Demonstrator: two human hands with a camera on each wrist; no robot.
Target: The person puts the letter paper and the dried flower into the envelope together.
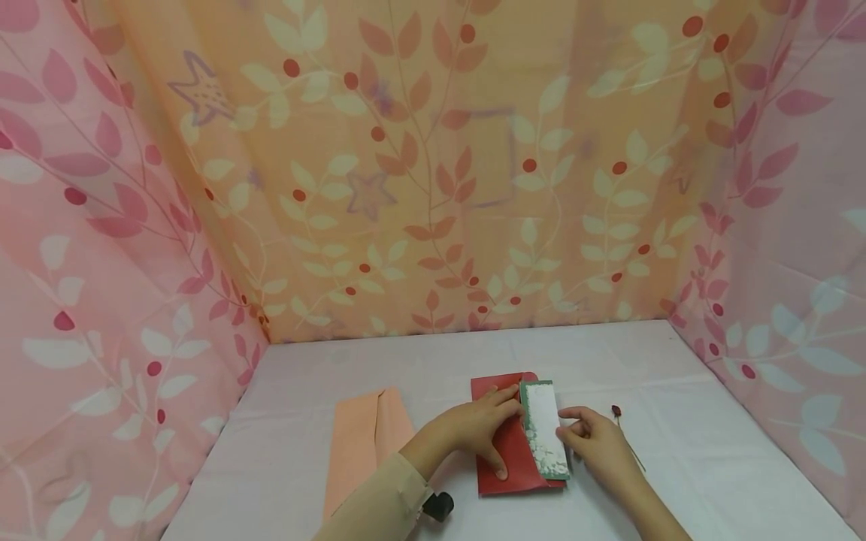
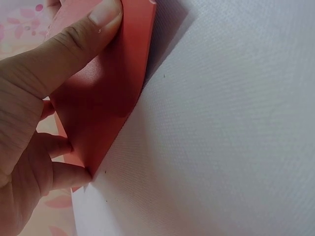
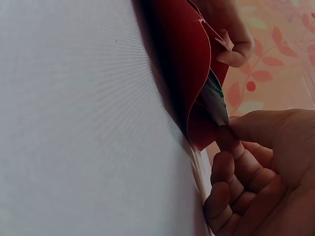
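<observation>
A red envelope [image 1: 517,454] lies on the white tabletop in the head view, with its mouth toward the right. My left hand [image 1: 482,427] spans it, thumb on its face and fingers near the opening, and the paper bulges under this grip. Out of the mouth sticks a white card [image 1: 543,417] with a green border and leaf print. My right hand [image 1: 598,445] pinches the card's outer edge between thumb and index finger. The right wrist view shows the card [image 3: 216,102] between the envelope's parted layers; its inner part is hidden.
Left of the red envelope lies a peach-coloured envelope [image 1: 352,443], partly covered by my left sleeve [image 1: 382,500]. A thin-stemmed dried flower [image 1: 616,411] with a dark red head lies beside my right hand. Leaf-patterned curtains [image 1: 419,188] enclose the table [image 1: 304,368] at back and sides.
</observation>
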